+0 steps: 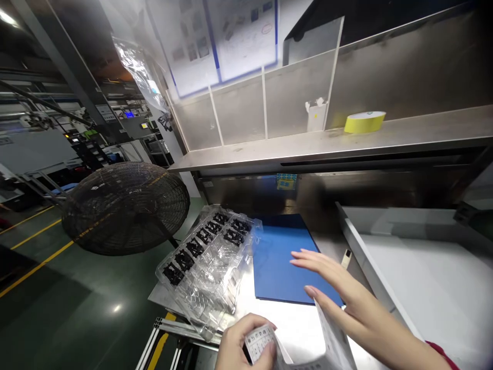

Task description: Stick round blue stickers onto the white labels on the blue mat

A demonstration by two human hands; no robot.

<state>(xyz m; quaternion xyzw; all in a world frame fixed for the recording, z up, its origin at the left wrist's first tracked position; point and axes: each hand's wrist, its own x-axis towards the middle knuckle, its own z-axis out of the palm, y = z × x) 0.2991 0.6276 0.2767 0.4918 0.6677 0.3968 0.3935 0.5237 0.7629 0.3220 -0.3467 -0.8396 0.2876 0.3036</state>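
Observation:
My left hand (246, 345) is closed around a folded printed paper sheet (335, 341), its thumb pressing on the printed side. The sheet bends low across the bottom of the view and partly leaves it. On the right, my right hand (342, 288) is open, fingers stretched out over a blue mat (280, 264). The sheet's far edge rises up against its thumb; whether they touch I cannot tell. Left of the mat lies a clear plastic tray (215, 280) with several black parts (194, 247) in its pockets.
A large black fan (125, 208) stands at the left, beside the bench. A white bin (419, 257) sits at the right. Above runs a metal shelf (246, 152) with a yellow tape roll (364, 123). A small pale object (346, 258) lies beside the bin.

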